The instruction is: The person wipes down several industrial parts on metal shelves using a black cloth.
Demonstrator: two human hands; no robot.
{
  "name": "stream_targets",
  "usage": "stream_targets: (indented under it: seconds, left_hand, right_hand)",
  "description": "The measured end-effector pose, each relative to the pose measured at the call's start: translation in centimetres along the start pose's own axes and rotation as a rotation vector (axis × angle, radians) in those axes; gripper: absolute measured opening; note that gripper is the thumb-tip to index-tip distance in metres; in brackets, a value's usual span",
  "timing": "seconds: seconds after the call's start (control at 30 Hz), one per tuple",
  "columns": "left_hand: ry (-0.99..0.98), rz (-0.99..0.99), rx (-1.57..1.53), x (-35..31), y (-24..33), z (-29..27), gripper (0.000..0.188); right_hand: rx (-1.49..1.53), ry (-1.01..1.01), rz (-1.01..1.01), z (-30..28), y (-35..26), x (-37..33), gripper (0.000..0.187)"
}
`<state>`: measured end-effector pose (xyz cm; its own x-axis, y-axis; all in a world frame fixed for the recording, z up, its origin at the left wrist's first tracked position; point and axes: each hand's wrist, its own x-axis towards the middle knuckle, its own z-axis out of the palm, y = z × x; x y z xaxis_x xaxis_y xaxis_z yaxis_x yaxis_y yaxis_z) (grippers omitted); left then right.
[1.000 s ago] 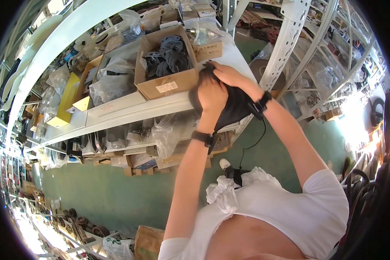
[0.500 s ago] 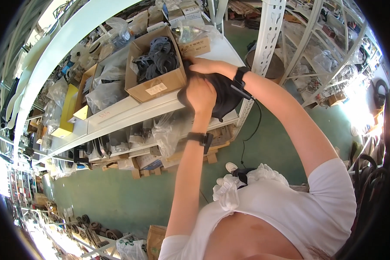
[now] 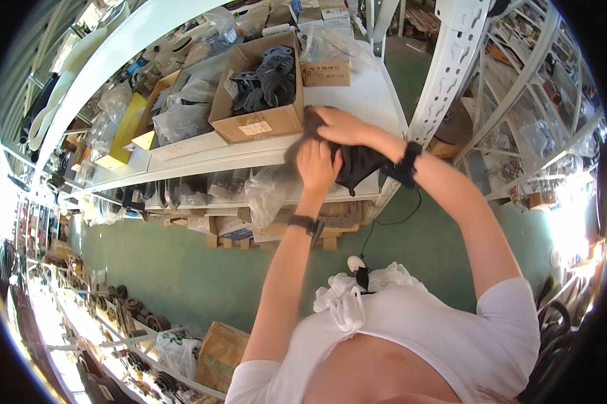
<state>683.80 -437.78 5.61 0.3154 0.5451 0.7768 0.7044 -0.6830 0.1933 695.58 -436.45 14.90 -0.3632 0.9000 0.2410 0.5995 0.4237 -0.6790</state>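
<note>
Both of my hands grip a floppy black rubber piece at the front edge of the white shelf. My left hand clutches its near side, fingers curled. My right hand presses on its top, just right of an open cardboard box filled with dark rubber rings. A black band sits on each wrist. Part of the black piece is hidden under my hands.
A small brown carton and clear plastic bags lie on the shelf. A yellow box stands further left. A white perforated upright rises at right. Lower shelf holds bagged parts. Green floor below; racks at both sides.
The view has shifted so the shelf and box sit lower in the picture. My hands have carried the black piece down to the shelf's front edge, closer to the box.
</note>
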Motion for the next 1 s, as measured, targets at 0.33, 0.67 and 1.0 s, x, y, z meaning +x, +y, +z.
stream_targets:
  seconds: [0.33,0.67,1.0]
  left_hand:
    - [0.058,0.205,0.166,-3.4,-2.3,0.5,0.032]
    - [0.098,0.307,-0.085,-4.2,-5.5,-3.8,0.027]
    - [-0.194,0.104,0.074,-5.4,-15.8,-8.2,0.025]
  right_hand:
    - [-0.039,0.385,-0.065,4.0,-1.7,-4.1,0.027]
    - [-0.296,0.527,-0.368,8.5,-2.3,-3.2,0.033]
    - [-0.38,0.45,-0.314,16.0,-5.6,6.4,0.037]
